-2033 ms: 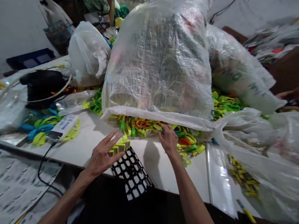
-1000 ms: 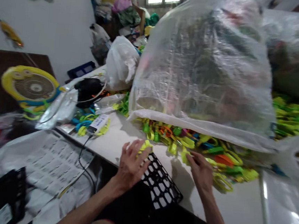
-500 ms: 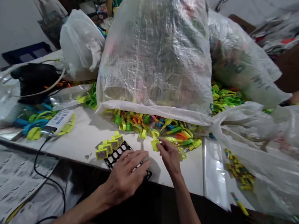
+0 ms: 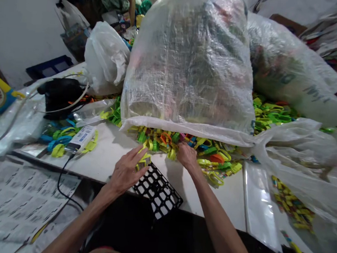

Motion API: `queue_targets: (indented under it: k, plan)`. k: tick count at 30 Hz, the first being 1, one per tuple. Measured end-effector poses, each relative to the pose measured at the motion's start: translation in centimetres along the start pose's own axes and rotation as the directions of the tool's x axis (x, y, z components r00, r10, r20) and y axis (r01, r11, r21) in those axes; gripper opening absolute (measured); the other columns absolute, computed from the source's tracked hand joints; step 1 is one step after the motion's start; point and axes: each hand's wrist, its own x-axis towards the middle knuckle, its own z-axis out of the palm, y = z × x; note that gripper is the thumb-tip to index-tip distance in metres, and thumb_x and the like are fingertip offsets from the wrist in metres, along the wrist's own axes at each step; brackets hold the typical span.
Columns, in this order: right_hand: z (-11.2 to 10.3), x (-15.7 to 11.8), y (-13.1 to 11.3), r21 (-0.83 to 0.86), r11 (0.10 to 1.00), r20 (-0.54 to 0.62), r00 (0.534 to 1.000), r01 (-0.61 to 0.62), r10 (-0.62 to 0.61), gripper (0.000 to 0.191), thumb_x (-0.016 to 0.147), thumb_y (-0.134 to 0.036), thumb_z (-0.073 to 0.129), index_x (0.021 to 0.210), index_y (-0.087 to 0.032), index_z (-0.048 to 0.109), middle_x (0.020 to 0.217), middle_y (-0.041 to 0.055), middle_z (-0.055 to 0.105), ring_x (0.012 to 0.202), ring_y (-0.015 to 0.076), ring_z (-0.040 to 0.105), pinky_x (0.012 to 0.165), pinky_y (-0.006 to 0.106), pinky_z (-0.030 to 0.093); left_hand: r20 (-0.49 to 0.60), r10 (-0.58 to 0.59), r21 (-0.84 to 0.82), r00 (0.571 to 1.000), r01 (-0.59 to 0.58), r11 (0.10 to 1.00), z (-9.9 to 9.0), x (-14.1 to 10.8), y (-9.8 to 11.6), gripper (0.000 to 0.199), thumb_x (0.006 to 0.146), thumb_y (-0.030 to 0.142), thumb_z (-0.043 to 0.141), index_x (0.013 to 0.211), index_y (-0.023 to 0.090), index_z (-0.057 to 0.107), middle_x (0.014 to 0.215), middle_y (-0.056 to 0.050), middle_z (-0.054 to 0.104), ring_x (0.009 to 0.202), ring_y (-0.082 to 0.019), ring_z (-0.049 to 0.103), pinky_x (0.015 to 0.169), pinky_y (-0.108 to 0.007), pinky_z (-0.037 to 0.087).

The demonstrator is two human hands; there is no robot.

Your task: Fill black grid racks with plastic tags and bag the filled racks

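Observation:
My left hand (image 4: 127,169) curls over a row of yellow toy watches (image 4: 144,160) at the left end of a black grid tray (image 4: 160,192). Its fingers and thumb close around them, hiding part of the row. The tray's other openings show bare, and its near corner juts past the table edge. My right hand (image 4: 187,155) reaches into the front of a pile of bright watches and straps (image 4: 213,150), below a big clear bag. Its fingers are bent and their tips are hidden, so whatever they grip does not show.
The large plastic bag (image 4: 191,65) stands behind the pile on the white table (image 4: 106,160). A white device with a black cable (image 4: 81,138) lies to the left. Clear plastic sleeves (image 4: 262,205) and a bag of yellow pieces (image 4: 294,204) are to the right.
My right hand has moved away from the tray into the pile; the yellow watch it held is no longer seen in it. My left hand has shifted from the tray's middle onto the watch row.

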Motion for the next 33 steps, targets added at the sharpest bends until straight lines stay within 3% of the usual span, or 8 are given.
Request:
queue_targets:
  k: [5,9,15,20,23,26,29,33]
  plan:
    - [-0.4,-1.4,0.9,-0.035,0.999,-0.033,0.999,-0.030,0.029,0.022,0.082,-0.016,0.049,0.100,-0.020,0.062,0.110,0.0079,0.064,0.098,0.0225,0.061,0.073,0.029,0.040,0.142,-0.090,-0.086,0.986,0.103,0.991,0.5,1.2,0.4,0.040,0.087,0.028,0.055,0.127,0.029,0.052,0.127,-0.001,0.061,0.110,-0.019,0.062,0.085,-0.030,0.055]
    - [0.0,-3.2,1.6,-0.008,0.992,-0.043,0.991,-0.128,0.128,0.020,0.083,-0.023,0.050,0.101,-0.018,0.059,0.113,0.0097,0.061,0.097,0.0229,0.061,0.072,0.030,0.040,0.121,-0.114,-0.105,0.986,0.127,0.986,0.6,1.2,0.5,0.038,0.086,0.027,0.057,0.124,0.027,0.055,0.123,-0.002,0.063,0.109,-0.019,0.063,0.085,-0.030,0.055]
    - [0.9,-1.4,0.6,-0.082,0.994,-0.027,0.997,-0.074,0.072,0.027,0.086,-0.016,0.044,0.112,-0.015,0.053,0.107,0.0123,0.064,0.094,0.0236,0.063,0.073,0.031,0.039,0.091,-0.127,-0.087,0.988,0.135,0.987,0.4,0.3,0.6,0.037,0.085,0.028,0.059,0.122,0.025,0.056,0.121,-0.003,0.064,0.108,-0.020,0.063,0.086,-0.030,0.055]
    - [0.2,-1.1,0.0,-0.086,0.994,-0.049,0.997,-0.062,0.058,0.027,0.086,-0.009,0.039,0.104,-0.014,0.059,0.103,0.0134,0.066,0.088,0.0221,0.064,0.068,0.030,0.038,0.036,-0.122,-0.073,0.992,0.125,0.990,0.6,-0.3,0.2,0.035,0.086,0.032,0.056,0.120,0.024,0.057,0.120,-0.005,0.065,0.103,-0.021,0.065,0.086,-0.033,0.055]
    - [0.7,-4.2,1.1,0.022,0.993,-0.199,0.973,-0.113,0.115,0.025,0.089,-0.019,0.037,0.099,-0.016,0.060,0.103,0.0116,0.066,0.086,0.0210,0.064,0.069,0.029,0.040,0.015,-0.115,-0.095,0.993,0.116,0.989,0.9,-0.2,0.2,0.033,0.088,0.033,0.053,0.119,0.023,0.057,0.118,-0.006,0.065,0.103,-0.021,0.065,0.085,-0.032,0.055]
    - [2.6,-8.1,2.9,0.314,0.945,-0.305,0.933,-0.088,0.188,0.022,0.085,-0.028,0.044,0.088,-0.017,0.063,0.086,0.0075,0.069,0.078,0.0200,0.064,0.070,0.028,0.043,0.020,-0.110,-0.111,0.994,0.111,0.988,1.0,0.0,0.3,0.033,0.088,0.033,0.052,0.119,0.022,0.057,0.117,-0.006,0.065,0.103,-0.020,0.064,0.085,-0.031,0.055]
    - [4.1,-10.3,4.5,0.449,0.885,-0.200,0.952,-0.120,0.230,0.022,0.080,-0.032,0.049,0.088,-0.020,0.065,0.079,0.0039,0.069,0.075,0.0195,0.064,0.067,0.028,0.045,0.027,-0.124,-0.111,0.992,0.126,0.986,1.0,0.0,0.4,0.033,0.089,0.032,0.052,0.120,0.023,0.056,0.118,-0.006,0.065,0.105,-0.020,0.064,0.087,-0.031,0.054]
    - [3.7,-9.7,4.9,0.229,0.966,-0.090,0.986,-0.117,0.141,0.015,0.076,-0.026,0.055,0.076,-0.020,0.068,0.088,0.0072,0.069,0.088,0.0216,0.062,0.069,0.028,0.042,0.039,-0.114,-0.118,0.993,0.118,0.986,1.0,-0.1,0.3,0.034,0.088,0.032,0.054,0.121,0.022,0.056,0.121,-0.006,0.064,0.108,-0.020,0.062,0.091,-0.032,0.052]
